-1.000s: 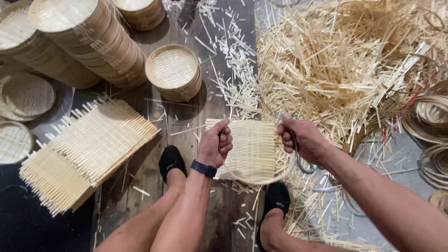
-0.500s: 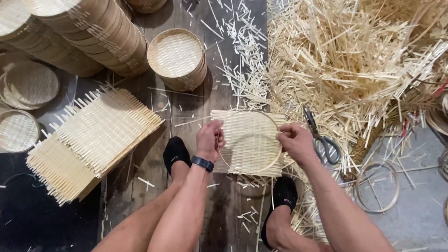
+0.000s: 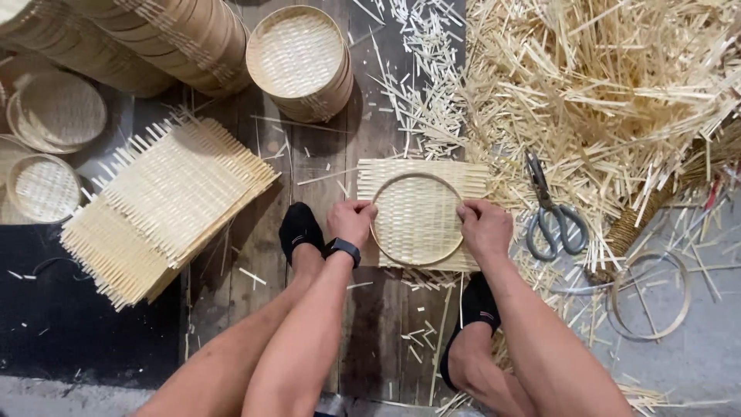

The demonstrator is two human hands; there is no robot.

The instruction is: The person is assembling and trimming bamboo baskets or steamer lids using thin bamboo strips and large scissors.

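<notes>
Dark floorboards at frame centre carry a square woven bamboo mat (image 3: 421, 212) with a round bamboo hoop (image 3: 417, 219) flat on it, left hand (image 3: 351, 222) and right hand (image 3: 484, 228) pinching its opposite edges, equally near.

Bare arms and legs, black wristband (image 3: 344, 250), black socks (image 3: 299, 228)

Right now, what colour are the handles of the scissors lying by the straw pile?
Grey, on the scissors, seen clearly in the head view.
</notes>
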